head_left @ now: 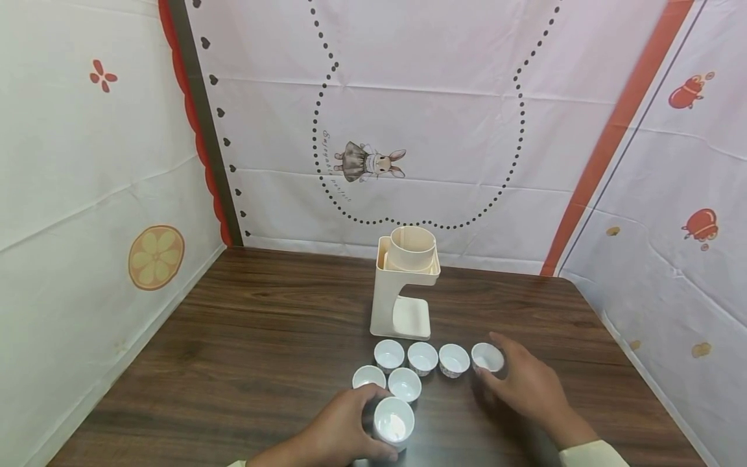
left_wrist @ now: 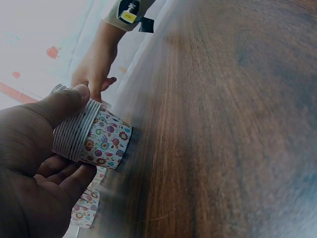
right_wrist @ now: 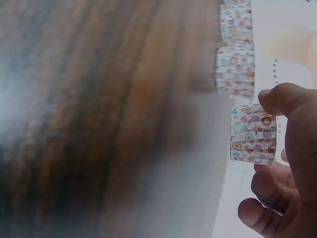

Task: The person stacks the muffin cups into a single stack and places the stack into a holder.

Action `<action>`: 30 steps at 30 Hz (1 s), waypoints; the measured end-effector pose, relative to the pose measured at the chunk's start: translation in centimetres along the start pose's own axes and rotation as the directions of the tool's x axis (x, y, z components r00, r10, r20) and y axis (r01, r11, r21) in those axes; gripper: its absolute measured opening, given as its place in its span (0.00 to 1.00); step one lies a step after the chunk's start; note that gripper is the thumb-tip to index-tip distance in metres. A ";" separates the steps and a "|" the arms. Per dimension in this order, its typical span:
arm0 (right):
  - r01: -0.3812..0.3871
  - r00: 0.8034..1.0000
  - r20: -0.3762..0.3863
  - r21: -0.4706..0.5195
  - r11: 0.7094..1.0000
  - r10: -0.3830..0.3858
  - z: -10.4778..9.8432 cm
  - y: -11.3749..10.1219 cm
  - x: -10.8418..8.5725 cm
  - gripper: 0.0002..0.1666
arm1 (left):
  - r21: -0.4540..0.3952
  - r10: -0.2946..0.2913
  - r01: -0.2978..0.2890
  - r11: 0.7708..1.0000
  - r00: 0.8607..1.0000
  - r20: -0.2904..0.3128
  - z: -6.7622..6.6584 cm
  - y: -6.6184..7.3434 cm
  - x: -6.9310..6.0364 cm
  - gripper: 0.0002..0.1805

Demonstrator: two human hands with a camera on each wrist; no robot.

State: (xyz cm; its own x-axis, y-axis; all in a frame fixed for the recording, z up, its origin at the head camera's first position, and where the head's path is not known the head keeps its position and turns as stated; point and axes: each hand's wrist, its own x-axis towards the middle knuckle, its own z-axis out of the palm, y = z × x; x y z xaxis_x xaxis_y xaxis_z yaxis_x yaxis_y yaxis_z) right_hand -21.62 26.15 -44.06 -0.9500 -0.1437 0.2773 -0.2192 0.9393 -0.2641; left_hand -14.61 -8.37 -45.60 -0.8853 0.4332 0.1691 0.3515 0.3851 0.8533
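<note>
My left hand [head_left: 344,428] grips a stack of nested paper baking cups [left_wrist: 94,134], white inside with a colourful floral print outside. Thumb and fingers hold the stack around its rolled rims, and the head view looks into its top cup. At the right end of a row, my right hand [head_left: 528,383] holds a single baking cup [right_wrist: 252,134] between thumb and fingers. Left of it in that row stand several more cups, among them one baking cup [head_left: 454,360] beside it. Two others, a front cup [head_left: 404,384] and its left neighbour [head_left: 369,376], stand just beyond the stack.
Behind the row stands a cream-coloured stand [head_left: 385,305] with a round open holder [head_left: 412,246] on top and a flat base. Everything rests on a dark wood-grain table [head_left: 245,350]. Printed cloth [head_left: 467,162] hangs along the back and both sides.
</note>
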 end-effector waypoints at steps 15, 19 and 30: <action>0.126 0.986 -0.118 0.036 0.991 -0.121 -2.2 -3.9 -0.9 0.43 | -0.002 0.001 -0.001 1.000 1.000 -0.006 0.0 0.1 0.1 0.34; 0.152 0.981 -0.131 0.052 0.987 -0.144 -2.3 -5.4 -1.3 0.43 | 0.013 0.005 -0.005 1.000 1.000 -0.009 0.0 0.1 0.1 0.34; 0.227 0.969 -0.120 0.081 0.971 -0.216 -2.5 -8.4 -2.5 0.45 | 0.049 0.017 -0.016 0.999 1.000 -0.017 0.1 0.0 0.0 0.33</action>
State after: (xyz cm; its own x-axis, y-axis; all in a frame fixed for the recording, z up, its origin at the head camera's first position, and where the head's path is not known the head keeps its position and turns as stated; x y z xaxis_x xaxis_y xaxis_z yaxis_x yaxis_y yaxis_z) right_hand -16.86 19.41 -40.23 -0.8464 -0.3048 0.4367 -0.4460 0.8539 -0.2683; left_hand -14.59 -8.25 -45.66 -0.8843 0.4259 0.1915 0.3800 0.4179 0.8252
